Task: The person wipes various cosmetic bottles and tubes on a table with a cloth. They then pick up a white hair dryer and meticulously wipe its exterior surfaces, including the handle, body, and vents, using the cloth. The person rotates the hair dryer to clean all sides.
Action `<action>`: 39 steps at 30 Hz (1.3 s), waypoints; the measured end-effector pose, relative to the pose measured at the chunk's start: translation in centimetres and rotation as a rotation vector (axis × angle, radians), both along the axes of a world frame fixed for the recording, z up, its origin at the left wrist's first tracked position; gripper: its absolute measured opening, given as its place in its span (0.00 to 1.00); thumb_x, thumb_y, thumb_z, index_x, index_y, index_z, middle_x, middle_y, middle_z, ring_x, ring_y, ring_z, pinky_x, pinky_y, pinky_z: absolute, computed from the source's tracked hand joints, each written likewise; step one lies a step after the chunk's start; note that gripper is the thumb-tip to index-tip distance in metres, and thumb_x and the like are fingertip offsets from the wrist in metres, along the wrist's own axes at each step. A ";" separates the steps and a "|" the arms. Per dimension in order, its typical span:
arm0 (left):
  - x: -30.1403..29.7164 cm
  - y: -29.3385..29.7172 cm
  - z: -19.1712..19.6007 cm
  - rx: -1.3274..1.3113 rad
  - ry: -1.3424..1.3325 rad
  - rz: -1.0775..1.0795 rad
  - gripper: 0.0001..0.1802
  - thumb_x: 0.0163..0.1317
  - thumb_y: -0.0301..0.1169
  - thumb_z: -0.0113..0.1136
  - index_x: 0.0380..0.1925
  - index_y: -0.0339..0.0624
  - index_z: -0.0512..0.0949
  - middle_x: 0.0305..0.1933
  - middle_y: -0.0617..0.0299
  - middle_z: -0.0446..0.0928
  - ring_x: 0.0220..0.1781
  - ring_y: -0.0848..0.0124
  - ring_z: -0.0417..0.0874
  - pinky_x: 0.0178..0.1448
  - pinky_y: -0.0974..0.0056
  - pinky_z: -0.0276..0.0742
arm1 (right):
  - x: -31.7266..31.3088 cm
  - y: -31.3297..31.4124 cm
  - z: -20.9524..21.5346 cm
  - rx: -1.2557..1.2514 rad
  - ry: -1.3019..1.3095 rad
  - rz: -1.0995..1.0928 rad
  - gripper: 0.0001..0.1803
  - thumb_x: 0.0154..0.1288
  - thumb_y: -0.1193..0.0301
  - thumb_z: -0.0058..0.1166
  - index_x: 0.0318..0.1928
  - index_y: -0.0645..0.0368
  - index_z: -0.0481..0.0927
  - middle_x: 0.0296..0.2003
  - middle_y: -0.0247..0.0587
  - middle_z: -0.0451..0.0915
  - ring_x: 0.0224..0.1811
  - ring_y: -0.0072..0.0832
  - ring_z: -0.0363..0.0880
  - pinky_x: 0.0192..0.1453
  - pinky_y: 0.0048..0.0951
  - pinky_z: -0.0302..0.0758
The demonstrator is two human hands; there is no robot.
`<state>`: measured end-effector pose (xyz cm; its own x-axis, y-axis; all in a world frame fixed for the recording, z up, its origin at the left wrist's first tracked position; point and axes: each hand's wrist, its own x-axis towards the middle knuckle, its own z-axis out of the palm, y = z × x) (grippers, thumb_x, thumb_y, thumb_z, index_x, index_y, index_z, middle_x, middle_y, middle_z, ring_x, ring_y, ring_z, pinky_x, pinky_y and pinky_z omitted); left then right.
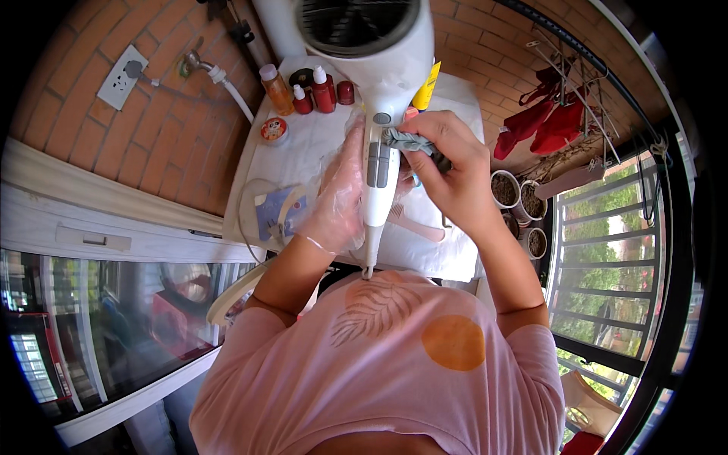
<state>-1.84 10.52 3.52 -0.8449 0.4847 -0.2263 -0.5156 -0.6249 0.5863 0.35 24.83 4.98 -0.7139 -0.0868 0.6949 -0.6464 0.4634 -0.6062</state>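
A white hair dryer [379, 205] stands upright in front of my chest, its wide dark grille at the top and its cord end pointing down toward me. My left hand [341, 193], in a clear plastic glove, is closed around the handle from the left side. Bare and pinched, my right hand [459, 163] presses a crumpled grey-green cloth [409, 141] against the handle beside the round grey button and the long grey switches. Some of the fingers of both hands are hidden behind the dryer.
On the white-covered table [262, 163] are an amber bottle [277, 92], red bottles [324, 92], a round tin [274, 130], a yellow tube [427, 87], a pink comb [417, 224] and a blue-and-white packet [277, 212]. Potted soil [503, 188] and hanging red cloths [557, 129] are at the right.
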 end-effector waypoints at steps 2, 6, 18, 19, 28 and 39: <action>0.4 0.2 0.9 -0.028 -0.027 0.076 0.27 0.67 0.55 0.39 0.44 0.42 0.73 0.32 0.60 0.76 0.34 0.71 0.79 0.40 0.65 0.78 | 0.7 -0.3 -0.5 -0.058 -0.074 0.014 0.15 0.48 0.84 0.56 0.40 0.62 0.79 0.35 0.44 0.78 0.38 0.39 0.76 0.43 0.32 0.73; -1.2 -0.6 -1.1 0.084 0.174 0.003 0.26 0.67 0.55 0.40 0.42 0.42 0.73 0.31 0.61 0.76 0.33 0.72 0.78 0.40 0.66 0.77 | 2.7 -1.1 -1.1 0.058 0.028 0.206 0.15 0.48 0.84 0.55 0.40 0.62 0.79 0.34 0.44 0.77 0.38 0.39 0.76 0.42 0.32 0.73; -1.2 -0.3 0.1 0.056 0.262 0.018 0.27 0.67 0.56 0.36 0.38 0.43 0.70 0.28 0.63 0.69 0.29 0.73 0.69 0.39 0.68 0.69 | 4.3 -1.7 -2.2 0.026 0.069 0.226 0.13 0.51 0.80 0.56 0.40 0.63 0.79 0.37 0.43 0.76 0.37 0.37 0.76 0.40 0.33 0.73; -1.3 -0.4 0.2 0.055 0.310 -0.005 0.27 0.67 0.56 0.36 0.38 0.43 0.69 0.29 0.63 0.69 0.29 0.73 0.69 0.40 0.67 0.69 | 4.5 -1.6 -2.3 0.061 0.044 0.261 0.12 0.51 0.80 0.56 0.39 0.63 0.79 0.37 0.43 0.76 0.38 0.37 0.76 0.41 0.33 0.73; -0.7 0.4 -1.1 -0.008 0.383 0.169 0.27 0.68 0.55 0.37 0.44 0.41 0.67 0.33 0.62 0.70 0.32 0.74 0.69 0.38 0.70 0.69 | 6.0 -2.3 -2.6 -0.271 -0.619 0.189 0.24 0.59 0.73 0.60 0.53 0.65 0.65 0.36 0.42 0.77 0.33 0.25 0.79 0.37 0.24 0.74; 1.2 -1.4 -2.2 -0.049 0.731 -0.144 0.31 0.61 0.57 0.49 0.48 0.39 0.69 0.45 0.56 0.71 0.53 0.63 0.72 0.60 0.54 0.66 | 5.2 -1.6 -2.0 -0.408 -0.637 0.264 0.23 0.58 0.76 0.60 0.54 0.64 0.71 0.30 0.34 0.81 0.31 0.16 0.77 0.40 0.19 0.72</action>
